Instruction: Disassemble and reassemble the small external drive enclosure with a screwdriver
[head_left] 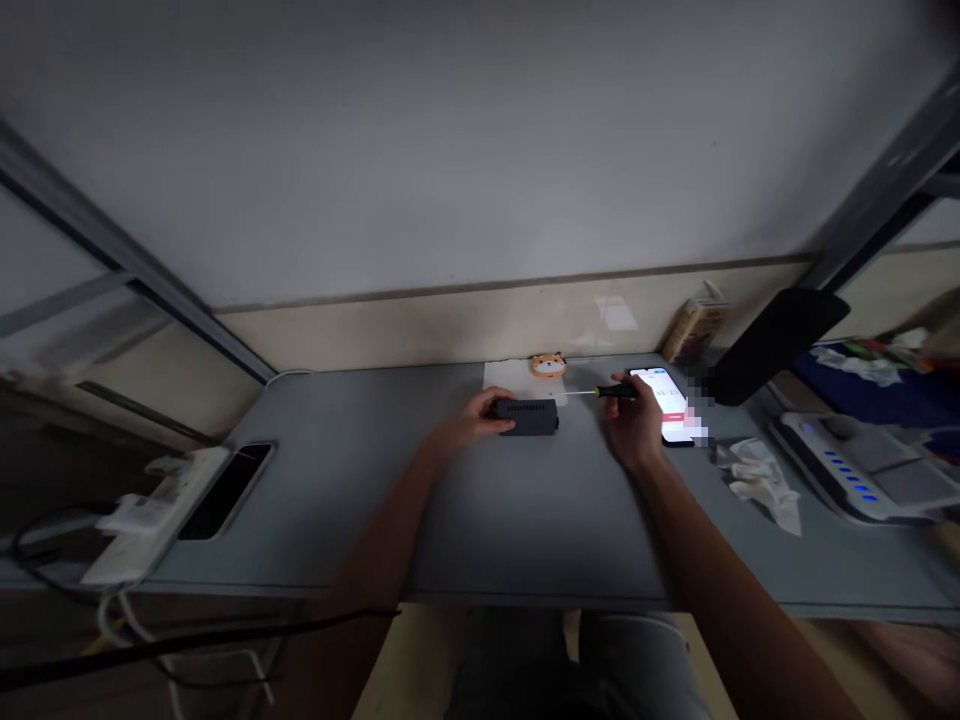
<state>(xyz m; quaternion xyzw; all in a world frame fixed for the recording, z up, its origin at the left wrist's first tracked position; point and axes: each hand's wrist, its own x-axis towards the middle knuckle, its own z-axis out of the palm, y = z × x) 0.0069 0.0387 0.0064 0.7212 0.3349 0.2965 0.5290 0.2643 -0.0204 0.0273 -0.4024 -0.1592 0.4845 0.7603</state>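
Left hand (472, 420) grips the box (529, 416) near the table's (525, 520) far edge; right hand (637, 425) is clenched on a screwdriver (611, 391). Risk: the tip skids off the box and jabs the left fingers.

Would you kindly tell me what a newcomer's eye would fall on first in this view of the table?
The glowing phone, lit pink and white right of centre on the grey table, stands out in the dim scene. Beside it the right hand holds a screwdriver pointing left toward a dark box, whose left end the left hand grips. Behind the box sits a small orange figurine by the wall.
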